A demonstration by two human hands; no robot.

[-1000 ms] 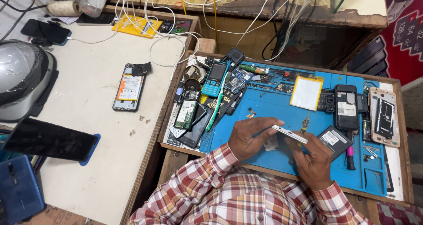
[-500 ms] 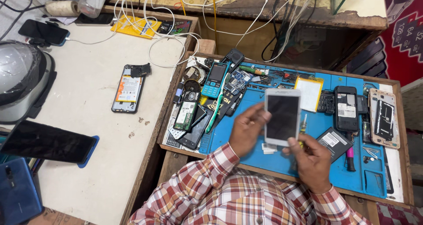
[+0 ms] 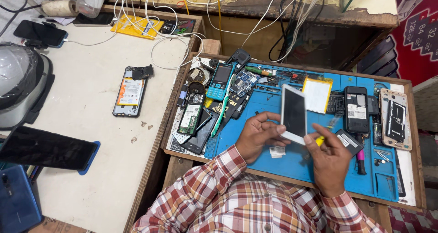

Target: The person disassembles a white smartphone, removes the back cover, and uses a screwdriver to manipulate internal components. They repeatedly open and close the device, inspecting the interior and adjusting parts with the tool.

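My left hand holds a white phone by its lower edge, tilted up with the dark screen facing me, above the blue work mat. My right hand touches the phone's lower right corner and grips a yellow-handled tool between thumb and fingers. Small white scraps lie on the mat just under my hands.
The wooden tray holds several opened phones and parts: a teal keypad phone, a yellow-edged battery, a black phone, a bare phone frame. On the white table lie an opened phone, a helmet and cables.
The white phone, lying nearly flat in my hands a second ago, has been lifted and turned so its screen side faces up, now tilted to the right.
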